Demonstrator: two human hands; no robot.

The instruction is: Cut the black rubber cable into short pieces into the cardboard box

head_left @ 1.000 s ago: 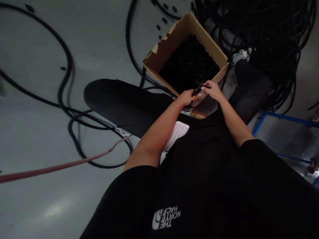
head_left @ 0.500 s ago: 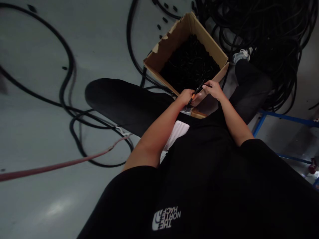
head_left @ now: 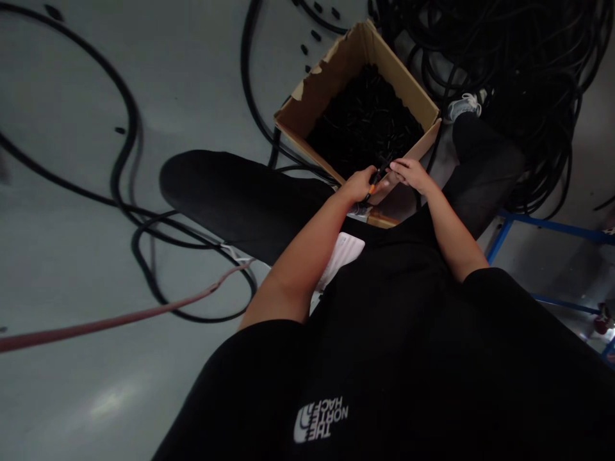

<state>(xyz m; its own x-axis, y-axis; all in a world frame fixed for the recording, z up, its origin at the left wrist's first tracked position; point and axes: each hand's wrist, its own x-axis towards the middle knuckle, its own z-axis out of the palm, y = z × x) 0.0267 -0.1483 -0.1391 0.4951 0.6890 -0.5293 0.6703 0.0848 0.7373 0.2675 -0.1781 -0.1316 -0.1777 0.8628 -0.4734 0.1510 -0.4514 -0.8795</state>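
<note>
My left hand (head_left: 360, 184) is closed around a slim black tool with an orange section (head_left: 371, 188). Its exact kind is too dark to make out. My right hand (head_left: 408, 173) has its fingers pinched together close to the tool's far end; whatever it grips is too dark and small to name. Both hands are over the near edge of an open cardboard box (head_left: 401, 77). Inside that box lies a heap of short black pieces (head_left: 368, 125), like cut lengths of tube.
Coils of black hose (head_left: 519, 70) pile up at upper right. More black hose (head_left: 125, 160) loops over the floor at left, crossed by a reddish hose (head_left: 120, 320). Several short black pieces (head_left: 316, 36) lie beside the box. A blue frame (head_left: 552, 224) stands at right.
The right hand has shifted slightly down, and its fingers have closed up more. The left hand keeps its grip on the tool almost in place. The view has tilted a little.
</note>
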